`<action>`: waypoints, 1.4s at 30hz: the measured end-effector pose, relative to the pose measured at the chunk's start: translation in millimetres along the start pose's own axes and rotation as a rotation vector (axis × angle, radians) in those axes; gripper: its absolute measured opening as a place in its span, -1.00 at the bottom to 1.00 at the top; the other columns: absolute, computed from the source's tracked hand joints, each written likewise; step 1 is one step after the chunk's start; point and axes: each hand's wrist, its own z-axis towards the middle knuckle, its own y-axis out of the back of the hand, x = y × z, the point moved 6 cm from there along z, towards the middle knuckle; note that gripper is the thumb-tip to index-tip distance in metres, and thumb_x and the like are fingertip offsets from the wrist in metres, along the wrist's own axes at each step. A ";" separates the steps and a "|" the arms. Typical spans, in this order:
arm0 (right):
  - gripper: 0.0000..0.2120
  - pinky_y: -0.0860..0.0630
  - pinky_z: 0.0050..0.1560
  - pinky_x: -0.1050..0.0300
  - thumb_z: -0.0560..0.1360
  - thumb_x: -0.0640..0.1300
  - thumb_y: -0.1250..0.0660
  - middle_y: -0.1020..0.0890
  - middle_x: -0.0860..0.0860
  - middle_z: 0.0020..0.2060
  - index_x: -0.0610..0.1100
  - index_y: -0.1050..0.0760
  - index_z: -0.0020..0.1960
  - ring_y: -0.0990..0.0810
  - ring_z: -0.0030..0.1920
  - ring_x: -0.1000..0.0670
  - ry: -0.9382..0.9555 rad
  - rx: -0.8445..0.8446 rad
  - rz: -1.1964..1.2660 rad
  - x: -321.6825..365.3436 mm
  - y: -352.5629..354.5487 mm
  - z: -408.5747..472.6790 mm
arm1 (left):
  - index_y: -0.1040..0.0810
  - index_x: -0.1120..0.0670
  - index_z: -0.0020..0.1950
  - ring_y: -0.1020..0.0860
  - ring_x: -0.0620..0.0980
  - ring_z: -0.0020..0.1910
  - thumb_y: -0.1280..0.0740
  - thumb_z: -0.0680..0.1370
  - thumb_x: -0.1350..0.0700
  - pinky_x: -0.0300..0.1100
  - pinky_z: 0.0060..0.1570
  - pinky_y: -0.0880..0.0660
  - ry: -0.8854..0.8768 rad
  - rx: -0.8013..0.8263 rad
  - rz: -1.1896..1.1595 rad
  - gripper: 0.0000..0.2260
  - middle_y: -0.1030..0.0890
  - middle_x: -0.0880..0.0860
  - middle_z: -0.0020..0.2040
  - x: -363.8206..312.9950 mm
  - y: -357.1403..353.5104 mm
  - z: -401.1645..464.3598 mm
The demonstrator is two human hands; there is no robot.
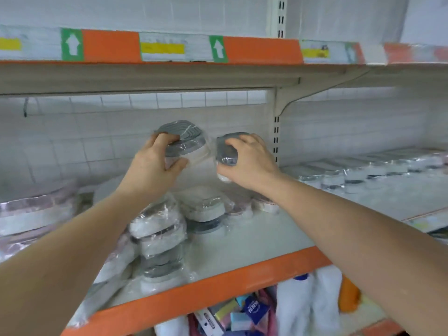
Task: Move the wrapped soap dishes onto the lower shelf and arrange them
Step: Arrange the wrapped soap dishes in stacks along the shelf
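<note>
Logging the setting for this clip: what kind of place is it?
Most likely a shop aisle: slotted metal shelving with orange edges, price labels on the shelf above, and stacks of wrapped soap dishes as stock.

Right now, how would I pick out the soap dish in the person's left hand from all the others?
Find the orange-edged shelf with stacks of wrapped dishes. Two dishes are held in the air above it; the left hand grips the wrapped grey soap dish. It is tilted so its ridged grey top shows, unlike the right hand's.
</note>
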 end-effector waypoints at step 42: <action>-0.44 -0.32 0.33 -0.01 0.40 0.07 -0.37 -0.39 -0.02 0.34 -0.04 -0.37 0.36 -0.22 0.39 -0.04 -0.532 -0.136 -0.325 -636.3 249.5 -76.8 | -0.38 0.06 0.35 -0.35 0.03 0.31 -0.34 0.52 0.11 -0.29 0.17 -0.21 -0.436 0.378 -0.422 -0.60 -0.38 0.05 0.36 -508.6 -493.1 124.0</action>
